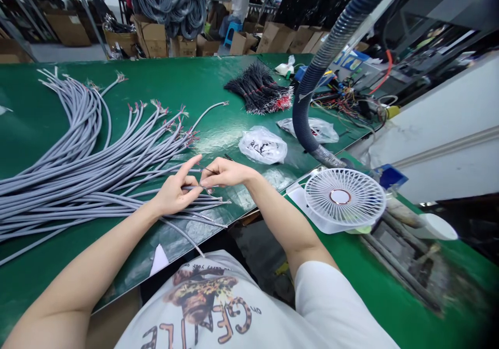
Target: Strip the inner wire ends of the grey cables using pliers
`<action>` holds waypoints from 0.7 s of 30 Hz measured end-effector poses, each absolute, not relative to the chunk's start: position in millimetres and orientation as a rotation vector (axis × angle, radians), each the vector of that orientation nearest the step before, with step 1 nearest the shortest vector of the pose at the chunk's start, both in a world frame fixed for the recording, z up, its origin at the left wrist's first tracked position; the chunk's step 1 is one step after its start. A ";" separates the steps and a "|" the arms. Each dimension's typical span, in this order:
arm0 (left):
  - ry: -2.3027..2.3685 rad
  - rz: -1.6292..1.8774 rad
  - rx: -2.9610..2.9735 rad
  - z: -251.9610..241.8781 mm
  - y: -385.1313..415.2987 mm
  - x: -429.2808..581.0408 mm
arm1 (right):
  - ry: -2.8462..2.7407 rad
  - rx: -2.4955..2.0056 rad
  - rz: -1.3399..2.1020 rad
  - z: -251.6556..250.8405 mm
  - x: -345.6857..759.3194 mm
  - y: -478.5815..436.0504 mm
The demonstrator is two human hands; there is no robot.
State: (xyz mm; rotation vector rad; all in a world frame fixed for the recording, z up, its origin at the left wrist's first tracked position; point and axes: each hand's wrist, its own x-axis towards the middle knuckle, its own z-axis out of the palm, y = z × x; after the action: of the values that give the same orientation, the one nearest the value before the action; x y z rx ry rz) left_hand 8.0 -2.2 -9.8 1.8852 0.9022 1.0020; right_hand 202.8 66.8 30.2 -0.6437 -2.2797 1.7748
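Observation:
My left hand (177, 190) is closed in a pinch around the end of a grey cable, with its index finger stretched out. Right beside it, fingertips almost touching, my right hand (226, 173) pinches something small at the cable's end. A thin dark strand shows by its fingers, but what it holds is mostly hidden. Many grey cables (97, 175) spread over the green table from the left, with stripped ends showing red and pale wires. More cable ends (212, 201) lie under and in front of both hands. A clear plastic bag (262, 145) with small dark pieces lies beyond my right hand.
A bundle of black wires (259, 88) lies farther back, with another plastic bag (312, 129) nearby. A ribbed hose (312, 94) comes down at the right. A white fan (345, 201) stands on the lower right surface. Cardboard boxes (275, 37) and a seated person (238, 3) are behind the table (195, 74).

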 end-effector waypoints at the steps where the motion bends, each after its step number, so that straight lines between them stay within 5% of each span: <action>1: 0.890 1.012 1.875 -9.6 -2.1 7.8 | -2.185 -0.653 1.880 26.3 201.7 66.7; 8: 0.794 1.284 1.487 -8.9 5.9 8.0 | -1.639 -0.711 1.738 -3.5 180.5 47.5; 21: 0.833 1.237 1.220 -5.8 11.4 6.0 | -1.854 -0.760 1.149 6.8 178.4 41.6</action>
State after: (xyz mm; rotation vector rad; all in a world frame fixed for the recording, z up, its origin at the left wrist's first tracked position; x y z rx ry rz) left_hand 6.0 11.4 -5.8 1.2198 0.8329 1.2374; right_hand 178.4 41.6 6.8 -0.7599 -1.8539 1.1492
